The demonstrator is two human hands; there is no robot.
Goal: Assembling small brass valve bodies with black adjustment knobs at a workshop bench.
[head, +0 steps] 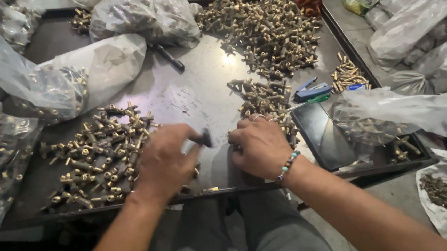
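Observation:
My left hand (164, 160) is closed around a small dark tool or fitting (205, 137) whose end sticks out to the right. It hovers beside a heap of brass fittings (96, 154) on the dark metal tray (190, 86). My right hand (260, 145), with a ring and a beaded bracelet, rests curled on the tray at the near end of a smaller pile of brass fittings (263, 100). What its fingers hold is hidden.
A large heap of brass fittings (274, 29) lies at the far side. Plastic bags of parts (50, 84) crowd the left and right edges. A blue stapler (312, 90), a green pen (310, 101), a phone (327, 134) and a black marker (170, 59) lie on the tray.

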